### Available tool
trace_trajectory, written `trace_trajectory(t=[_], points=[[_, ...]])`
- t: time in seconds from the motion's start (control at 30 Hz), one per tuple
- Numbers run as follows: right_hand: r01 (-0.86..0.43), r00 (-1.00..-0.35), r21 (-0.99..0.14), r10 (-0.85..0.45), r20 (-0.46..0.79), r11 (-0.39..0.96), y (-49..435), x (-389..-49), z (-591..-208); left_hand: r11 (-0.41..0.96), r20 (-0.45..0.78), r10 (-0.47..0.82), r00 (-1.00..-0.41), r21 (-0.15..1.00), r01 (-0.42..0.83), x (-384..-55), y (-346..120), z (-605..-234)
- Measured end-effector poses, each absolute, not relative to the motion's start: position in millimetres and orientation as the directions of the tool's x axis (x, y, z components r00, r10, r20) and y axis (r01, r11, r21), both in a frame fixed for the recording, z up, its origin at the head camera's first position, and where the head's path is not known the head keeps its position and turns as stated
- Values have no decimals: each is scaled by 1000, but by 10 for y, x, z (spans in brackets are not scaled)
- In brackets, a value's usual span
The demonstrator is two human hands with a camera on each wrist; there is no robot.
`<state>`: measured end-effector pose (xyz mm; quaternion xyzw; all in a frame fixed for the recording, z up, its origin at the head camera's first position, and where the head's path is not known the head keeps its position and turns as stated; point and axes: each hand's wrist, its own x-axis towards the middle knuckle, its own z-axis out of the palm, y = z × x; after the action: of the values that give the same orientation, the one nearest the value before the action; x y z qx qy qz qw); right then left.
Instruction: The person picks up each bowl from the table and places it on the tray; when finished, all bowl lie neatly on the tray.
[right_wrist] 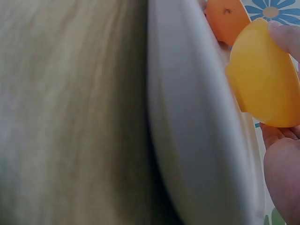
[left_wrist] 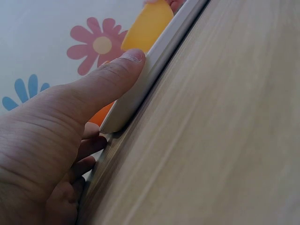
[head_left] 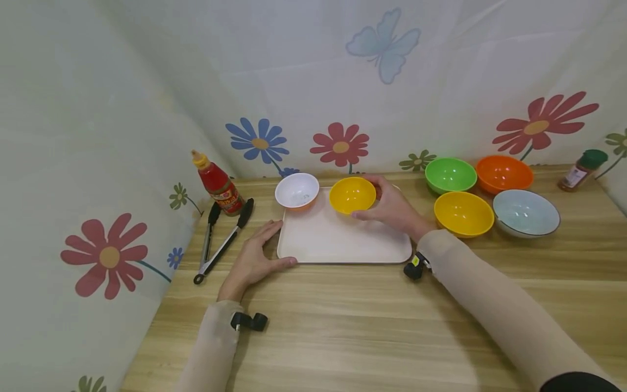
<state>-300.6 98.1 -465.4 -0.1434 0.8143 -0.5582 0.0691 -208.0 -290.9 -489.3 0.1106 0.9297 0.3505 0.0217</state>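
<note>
My right hand (head_left: pixel 394 207) holds a small yellow bowl (head_left: pixel 351 196) by its right side, thumb toward the front and fingers behind. The bowl is over the back middle of a white rectangular tray (head_left: pixel 338 245). In the right wrist view the yellow bowl (right_wrist: pixel 265 75) shows its outer wall and foot near the tray's surface. At the tray's front left corner is my left hand (head_left: pixel 254 261), thumb and fingers spread wide, with the thumb against the rim in the left wrist view. A white bowl with an orange outside (head_left: pixel 296 190) sits at the tray's back left corner.
To the right are a green bowl (head_left: pixel 450 175), an orange bowl (head_left: pixel 504 173), a larger yellow bowl (head_left: pixel 463 214) and a pale blue bowl (head_left: pixel 526 212). A spice jar (head_left: pixel 582 171) stands far right. On the left are a red sauce bottle (head_left: pixel 220 185) and metal tongs (head_left: pixel 220 253).
</note>
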Motion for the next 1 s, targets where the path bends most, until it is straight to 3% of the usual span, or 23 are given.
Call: trace_trajectory(t=[0.47,1.0], points=[[-119,-953,-919,-304,-1,377,909,-3120,-4647,735,25,213,-977,655,177,-2073,-2910,-4869],[-125,-948,-951,-315,31,284,934,-3183,-4670,734,28,215,-976,654,180,-2077,-2911,-4888]])
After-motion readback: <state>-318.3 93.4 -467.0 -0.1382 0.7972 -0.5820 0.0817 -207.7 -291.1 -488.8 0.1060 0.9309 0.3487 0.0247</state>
